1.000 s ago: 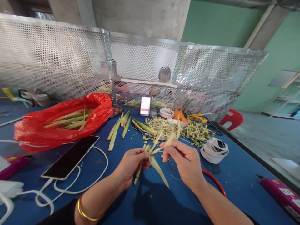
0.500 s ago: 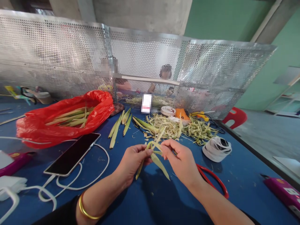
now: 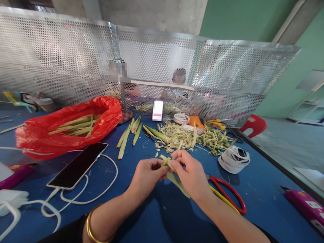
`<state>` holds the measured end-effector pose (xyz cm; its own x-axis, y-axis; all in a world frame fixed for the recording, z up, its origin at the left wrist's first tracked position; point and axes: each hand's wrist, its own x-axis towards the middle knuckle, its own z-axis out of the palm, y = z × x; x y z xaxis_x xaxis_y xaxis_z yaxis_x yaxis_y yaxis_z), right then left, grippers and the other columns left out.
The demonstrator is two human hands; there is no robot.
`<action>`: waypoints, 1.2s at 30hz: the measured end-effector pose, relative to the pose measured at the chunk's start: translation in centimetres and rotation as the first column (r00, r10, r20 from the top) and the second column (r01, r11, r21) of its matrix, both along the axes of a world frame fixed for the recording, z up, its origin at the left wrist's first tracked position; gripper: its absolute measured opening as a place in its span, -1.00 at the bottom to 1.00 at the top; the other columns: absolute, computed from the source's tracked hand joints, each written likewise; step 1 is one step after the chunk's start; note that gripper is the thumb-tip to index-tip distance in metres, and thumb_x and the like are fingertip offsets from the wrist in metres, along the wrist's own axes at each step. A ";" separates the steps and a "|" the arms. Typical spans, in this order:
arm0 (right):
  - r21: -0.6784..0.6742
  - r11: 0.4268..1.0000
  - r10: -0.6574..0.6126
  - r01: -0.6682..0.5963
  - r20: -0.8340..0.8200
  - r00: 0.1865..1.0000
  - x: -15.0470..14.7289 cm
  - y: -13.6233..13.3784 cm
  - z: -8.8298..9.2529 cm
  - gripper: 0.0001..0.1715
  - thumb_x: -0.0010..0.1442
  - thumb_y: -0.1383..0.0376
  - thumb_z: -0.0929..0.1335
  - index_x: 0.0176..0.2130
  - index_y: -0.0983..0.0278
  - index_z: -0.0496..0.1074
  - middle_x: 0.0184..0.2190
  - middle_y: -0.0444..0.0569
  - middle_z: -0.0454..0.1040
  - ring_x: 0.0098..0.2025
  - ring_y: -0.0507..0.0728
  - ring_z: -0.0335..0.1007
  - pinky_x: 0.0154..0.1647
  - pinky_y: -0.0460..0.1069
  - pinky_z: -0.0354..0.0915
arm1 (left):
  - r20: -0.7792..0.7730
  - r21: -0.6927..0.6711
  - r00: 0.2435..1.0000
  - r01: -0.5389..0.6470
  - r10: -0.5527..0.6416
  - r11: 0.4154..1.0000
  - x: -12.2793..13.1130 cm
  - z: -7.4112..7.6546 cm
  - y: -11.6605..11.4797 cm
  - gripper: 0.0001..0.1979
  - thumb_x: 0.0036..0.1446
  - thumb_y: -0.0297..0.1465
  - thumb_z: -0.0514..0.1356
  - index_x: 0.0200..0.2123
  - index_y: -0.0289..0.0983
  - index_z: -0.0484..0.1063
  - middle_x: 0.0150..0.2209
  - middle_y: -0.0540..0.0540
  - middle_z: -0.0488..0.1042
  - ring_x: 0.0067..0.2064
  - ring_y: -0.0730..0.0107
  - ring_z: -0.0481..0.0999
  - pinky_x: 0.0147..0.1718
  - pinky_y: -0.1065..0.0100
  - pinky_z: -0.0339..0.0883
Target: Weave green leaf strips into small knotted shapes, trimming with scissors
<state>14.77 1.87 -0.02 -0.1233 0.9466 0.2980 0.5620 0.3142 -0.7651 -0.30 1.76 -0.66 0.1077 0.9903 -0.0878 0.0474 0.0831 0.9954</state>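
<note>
Over the blue table (image 3: 157, 216) my left hand (image 3: 146, 175) and my right hand (image 3: 188, 173) meet, both pinched on one pale green leaf strip (image 3: 177, 182). Its short top end pokes up between my fingertips. The long blade trails down to the right below my right hand. A gold bangle circles my left wrist. Red-handled scissors (image 3: 227, 194) lie just right of my right wrist.
A red plastic bag (image 3: 63, 130) holding green stalks lies at left. A phone (image 3: 78, 165) on a white cable is nearer. Loose stalks (image 3: 126, 138), a heap of leaf trimmings (image 3: 192, 138), a white coil (image 3: 234, 159) and a perforated metal screen (image 3: 162, 67) with people behind stand beyond.
My hands have drawn together and dropped slightly. The strip ends that stuck up between them are now tucked into my fingers, and more of the scissors shows.
</note>
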 end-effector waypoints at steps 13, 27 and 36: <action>0.066 0.998 -0.013 0.012 0.001 1.000 0.5 0.2 0.9 -0.75 0.16 0.24 0.30 -0.51 0.23 0.41 -0.57 -0.15 0.36 -0.55 0.02 0.25 -0.53 -0.09 0.16 | -0.374 0.106 0.904 0.265 -0.208 0.958 -0.1 0.8 -1.0 -0.81 -0.02 -0.39 0.12 -0.54 -0.27 0.51 -0.64 0.05 0.36 -0.52 0.45 0.36 -0.50 0.49 0.16; 0.006 0.997 0.072 -0.080 -0.508 0.858 0.6 0.0 1.9 -0.75 0.27 0.15 0.21 -0.36 0.25 0.25 -0.47 -0.11 0.48 -0.57 0.01 0.46 -0.48 -0.09 0.38 | -0.052 -0.209 0.865 0.479 -0.499 0.852 0.1 0.5 -0.9 -0.86 -0.12 -0.34 0.24 -0.55 -0.30 0.54 -0.61 0.01 0.44 -0.58 0.48 0.37 -0.49 0.44 0.29; 0.067 0.956 0.286 -0.285 -0.425 0.859 -0.3 -0.7 1.2 -0.83 0.28 0.25 0.22 -0.30 0.23 0.34 -0.36 -0.08 0.51 -0.29 0.06 0.50 -0.22 -0.02 0.38 | -0.028 -0.233 0.863 0.484 -0.504 0.843 0.3 0.2 -0.9 -0.90 -0.13 -0.39 0.27 -0.56 -0.32 0.53 -0.63 0.01 0.41 -0.59 0.49 0.37 -0.50 0.44 0.31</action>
